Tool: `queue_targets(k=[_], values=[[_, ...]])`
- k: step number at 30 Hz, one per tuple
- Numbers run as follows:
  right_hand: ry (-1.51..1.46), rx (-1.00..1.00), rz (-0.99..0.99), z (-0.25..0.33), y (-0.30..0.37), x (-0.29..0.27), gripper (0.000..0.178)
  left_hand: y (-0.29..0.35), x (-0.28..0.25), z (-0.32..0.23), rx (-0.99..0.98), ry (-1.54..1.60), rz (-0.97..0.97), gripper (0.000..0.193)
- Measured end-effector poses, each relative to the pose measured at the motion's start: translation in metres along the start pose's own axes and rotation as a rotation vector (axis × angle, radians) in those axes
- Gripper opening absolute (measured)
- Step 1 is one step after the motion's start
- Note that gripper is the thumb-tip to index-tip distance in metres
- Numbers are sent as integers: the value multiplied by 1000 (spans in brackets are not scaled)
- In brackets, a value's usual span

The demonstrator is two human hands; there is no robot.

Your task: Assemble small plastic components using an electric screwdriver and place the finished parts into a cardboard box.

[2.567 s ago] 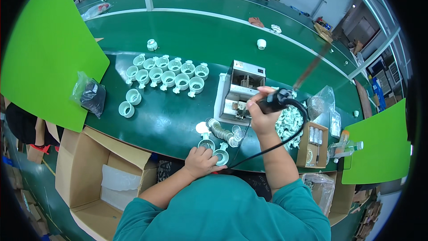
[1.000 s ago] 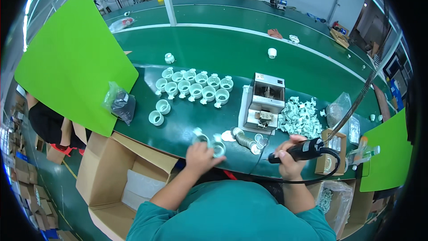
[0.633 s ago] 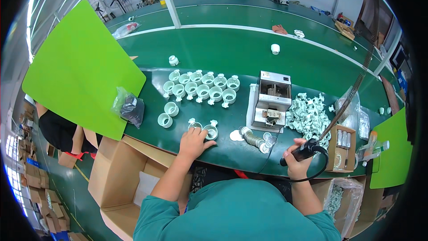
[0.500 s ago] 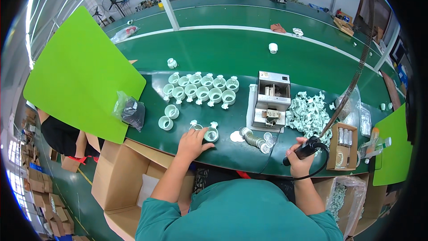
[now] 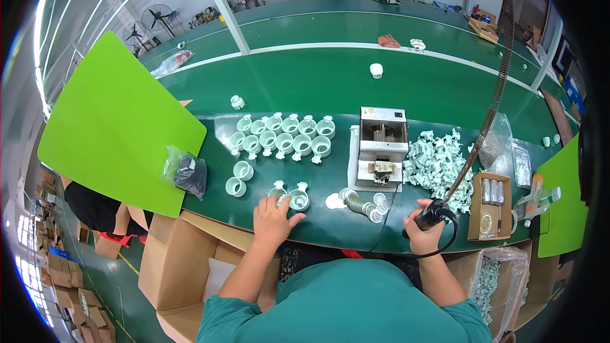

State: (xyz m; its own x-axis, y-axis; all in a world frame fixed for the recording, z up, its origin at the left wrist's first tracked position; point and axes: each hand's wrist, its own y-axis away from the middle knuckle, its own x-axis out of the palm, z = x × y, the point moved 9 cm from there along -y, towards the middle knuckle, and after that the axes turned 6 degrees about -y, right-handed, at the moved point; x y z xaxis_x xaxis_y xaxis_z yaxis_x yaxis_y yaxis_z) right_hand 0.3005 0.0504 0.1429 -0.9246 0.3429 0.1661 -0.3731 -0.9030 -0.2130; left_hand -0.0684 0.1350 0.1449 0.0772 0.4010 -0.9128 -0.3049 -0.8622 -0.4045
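Note:
My left hand [image 5: 273, 223] rests at the near side of two pale green plastic cups with small tabs, the left cup [image 5: 277, 192] and the right cup [image 5: 298, 199]. Its fingers are extended over the left cup's near edge, with the thumb spread toward the right one. My right hand [image 5: 424, 232] is wrapped round a black electric screwdriver [image 5: 432, 214], which hangs from a coiled spring [image 5: 488, 121] and trails a black cable. Between the hands lie a curved row of round clear-and-silver discs [image 5: 363, 206] and a white disc [image 5: 335, 201].
Rows of similar cups [image 5: 284, 146] stand at the far left. Behind the discs is a grey metal machine [image 5: 382, 146]. Beside it spreads a heap of pale green parts [image 5: 438, 164]. A small carton [image 5: 489, 216] sits at right; a black-filled bag [image 5: 190, 175] lies by the green panel [image 5: 121, 130].
My left hand has drawn back slightly toward me, uncovering more of the two cups. My right hand keeps its hold on the screwdriver. The whole view has shifted a little.

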Motion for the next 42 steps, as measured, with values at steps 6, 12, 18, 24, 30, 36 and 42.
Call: queue_targets(k=[6,12,18,24,30,36,42], values=[[-12,41,-3,-3,1,3,51,2,30,-7,-52,89,112,48],[31,41,17,-3,1,5,52,1,52,4,-87,188,145,38],[42,31,-24,0,0,-7,51,-70,21,69,-193,201,-49,33],[45,81,-64,-7,-1,-5,50,-174,57,182,-112,219,-102,36],[138,31,-89,-5,5,-5,49,-203,106,204,-55,251,51,33],[129,70,-98,-6,8,-2,49,-207,115,207,-41,275,45,33],[129,63,-85,-11,8,3,50,-206,113,208,-55,255,136,36]])
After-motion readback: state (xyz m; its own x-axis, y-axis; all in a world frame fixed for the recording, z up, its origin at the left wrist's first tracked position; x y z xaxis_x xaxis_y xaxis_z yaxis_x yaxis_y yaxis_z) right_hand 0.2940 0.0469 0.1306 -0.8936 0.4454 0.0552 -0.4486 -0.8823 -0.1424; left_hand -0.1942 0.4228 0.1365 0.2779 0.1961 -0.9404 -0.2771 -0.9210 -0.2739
